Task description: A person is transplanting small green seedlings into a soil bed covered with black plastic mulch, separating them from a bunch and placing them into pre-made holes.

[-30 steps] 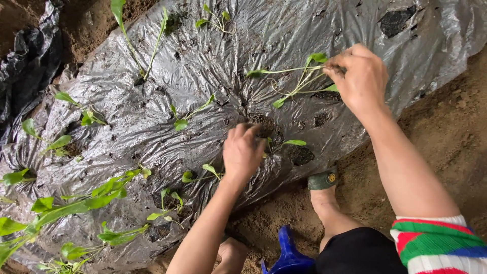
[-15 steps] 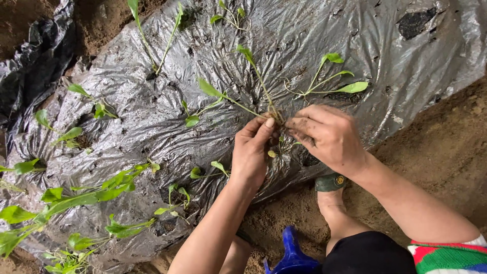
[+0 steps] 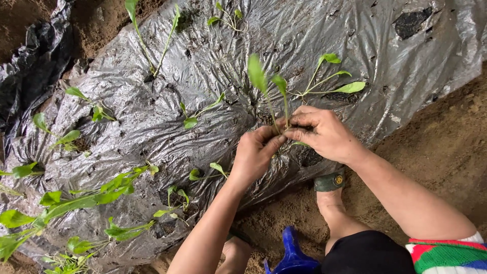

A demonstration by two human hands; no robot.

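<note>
Both hands, left [image 3: 253, 155] and right [image 3: 324, 134], pinch the stems of a seedling [image 3: 271, 96] together. It stands upright at a hole in the grey plastic sheet [image 3: 152, 127] over the soil.

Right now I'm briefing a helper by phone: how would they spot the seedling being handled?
Find the grey plastic sheet over the soil. Near its lower edge both hands meet. The seedling rises upright between their fingertips, unlike its flopped neighbours.
</note>
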